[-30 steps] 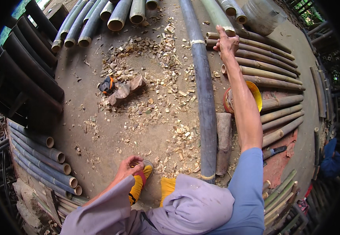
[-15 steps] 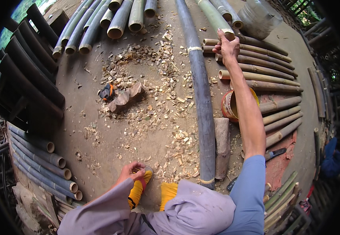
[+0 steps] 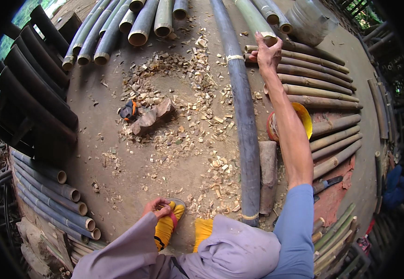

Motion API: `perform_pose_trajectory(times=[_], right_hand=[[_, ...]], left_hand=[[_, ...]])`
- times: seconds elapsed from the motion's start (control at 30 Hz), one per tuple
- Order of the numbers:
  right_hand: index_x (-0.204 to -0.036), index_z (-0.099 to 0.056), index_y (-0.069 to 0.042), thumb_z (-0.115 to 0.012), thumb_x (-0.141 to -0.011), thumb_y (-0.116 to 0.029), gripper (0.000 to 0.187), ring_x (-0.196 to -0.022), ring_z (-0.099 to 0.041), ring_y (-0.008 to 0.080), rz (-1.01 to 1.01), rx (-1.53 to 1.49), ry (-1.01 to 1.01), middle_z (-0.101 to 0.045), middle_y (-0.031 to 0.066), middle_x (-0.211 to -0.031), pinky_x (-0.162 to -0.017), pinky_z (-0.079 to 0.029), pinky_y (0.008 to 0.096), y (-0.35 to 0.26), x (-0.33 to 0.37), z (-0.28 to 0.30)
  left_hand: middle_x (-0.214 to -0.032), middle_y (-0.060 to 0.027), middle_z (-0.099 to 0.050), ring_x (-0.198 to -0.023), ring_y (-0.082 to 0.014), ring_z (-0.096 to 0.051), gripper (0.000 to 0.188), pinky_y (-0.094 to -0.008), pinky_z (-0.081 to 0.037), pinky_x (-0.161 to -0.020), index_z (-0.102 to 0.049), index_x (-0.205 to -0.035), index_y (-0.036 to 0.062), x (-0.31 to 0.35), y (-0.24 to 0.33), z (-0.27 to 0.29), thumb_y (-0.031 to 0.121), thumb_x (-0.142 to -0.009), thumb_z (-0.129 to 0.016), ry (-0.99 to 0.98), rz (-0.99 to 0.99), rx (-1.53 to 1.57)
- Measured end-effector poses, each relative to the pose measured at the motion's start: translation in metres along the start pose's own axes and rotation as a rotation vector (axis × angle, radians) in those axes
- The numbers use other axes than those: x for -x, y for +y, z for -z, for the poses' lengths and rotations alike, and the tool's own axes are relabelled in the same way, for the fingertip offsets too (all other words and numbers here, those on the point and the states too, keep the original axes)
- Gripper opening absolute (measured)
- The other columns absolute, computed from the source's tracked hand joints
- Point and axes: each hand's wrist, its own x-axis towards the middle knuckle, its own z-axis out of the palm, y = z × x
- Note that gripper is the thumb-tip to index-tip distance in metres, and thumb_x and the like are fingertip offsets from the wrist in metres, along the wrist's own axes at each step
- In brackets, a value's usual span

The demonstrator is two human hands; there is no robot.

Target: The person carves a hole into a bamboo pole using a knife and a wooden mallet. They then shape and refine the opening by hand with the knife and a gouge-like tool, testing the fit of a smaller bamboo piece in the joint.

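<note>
My right hand (image 3: 268, 53) is stretched far forward, its fingers closed on the end of a green bamboo pole (image 3: 253, 19) that runs away to the top. Short brown bamboo lengths (image 3: 313, 74) lie in a row just right of that hand. My left hand (image 3: 156, 207) rests low down on my foot in a yellow sock (image 3: 165, 226) and sandal, fingers curled at the strap. A long dark bamboo pole (image 3: 244, 116) lies on the dirt floor between the two hands.
Wood chips (image 3: 197, 121) litter the ground around a chopping block (image 3: 152, 118). Bamboo poles are stacked at top left (image 3: 118, 28) and along the left (image 3: 48, 186). A yellow bowl (image 3: 303, 120), a short log (image 3: 268, 174) and a knife (image 3: 327, 183) lie at the right.
My right hand has reached farther forward and a little right, onto the green pole's end. The view has shifted slightly. My left hand stays at my foot.
</note>
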Motion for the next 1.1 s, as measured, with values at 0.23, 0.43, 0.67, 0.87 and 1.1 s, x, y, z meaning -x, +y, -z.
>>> perform_pose_trajectory(times=[0.23, 0.43, 0.67, 0.87, 1.1], right_hand=[[-0.137, -0.028, -0.001, -0.075, -0.076, -0.039, 0.086, -0.05, -0.06, 0.0157, -0.046, 0.017, -0.076, -0.061, 0.0156, -0.087, -0.041, -0.054, 0.0278, 0.005, -0.003, 0.007], [-0.136, -0.031, -0.007, -0.077, -0.075, -0.04, 0.083, -0.056, -0.061, 0.0149, -0.066, -0.001, -0.101, -0.058, 0.0113, -0.088, -0.041, -0.055, 0.0278, 0.007, 0.007, 0.017], [-0.134, -0.034, -0.001, -0.071, -0.08, -0.04, 0.077, -0.054, -0.058, 0.0135, -0.064, 0.005, -0.042, -0.061, 0.0115, -0.084, -0.041, -0.049, 0.0252, 0.012, 0.042, 0.035], [-0.125, -0.044, 0.001, -0.068, -0.086, -0.023, 0.051, -0.056, -0.055, 0.0085, 0.039, 0.096, -0.261, -0.059, 0.0059, -0.079, -0.045, -0.045, 0.0217, -0.013, 0.103, 0.067], [-0.117, -0.054, 0.0, -0.062, -0.087, -0.002, 0.031, -0.067, -0.052, 0.0028, 0.268, 0.096, -0.372, -0.058, 0.0009, -0.082, -0.057, -0.044, 0.0174, -0.094, 0.15, 0.118]], left_hand=[[-0.088, -0.0082, -0.063, -0.078, -0.0136, -0.062, 0.035, -0.0251, -0.052, -0.068, -0.06, -0.106, -0.0032, 0.002, 0.017, -0.004, 0.016, -0.079, -0.071, 0.02, 0.007, 0.063], [-0.084, -0.0067, -0.064, -0.076, -0.0116, -0.061, 0.035, -0.0256, -0.05, -0.067, -0.062, -0.104, -0.0004, -0.003, 0.018, 0.002, 0.023, -0.08, -0.07, 0.015, -0.03, -0.013], [-0.083, -0.0028, -0.065, -0.073, -0.0106, -0.06, 0.038, -0.0278, -0.048, -0.064, -0.064, -0.105, 0.0025, -0.023, 0.016, 0.004, 0.029, -0.078, -0.071, 0.04, -0.16, -0.177], [-0.083, -0.0051, -0.067, -0.074, -0.0122, -0.062, 0.035, -0.0278, -0.05, -0.067, -0.066, -0.102, 0.0026, -0.039, 0.025, -0.004, 0.025, -0.076, -0.069, 0.086, -0.18, -0.221], [-0.089, -0.0057, -0.067, -0.077, -0.0133, -0.063, 0.033, -0.0288, -0.051, -0.069, -0.065, -0.103, 0.0016, -0.062, 0.056, -0.007, 0.023, -0.077, -0.067, 0.182, -0.311, -0.244]])
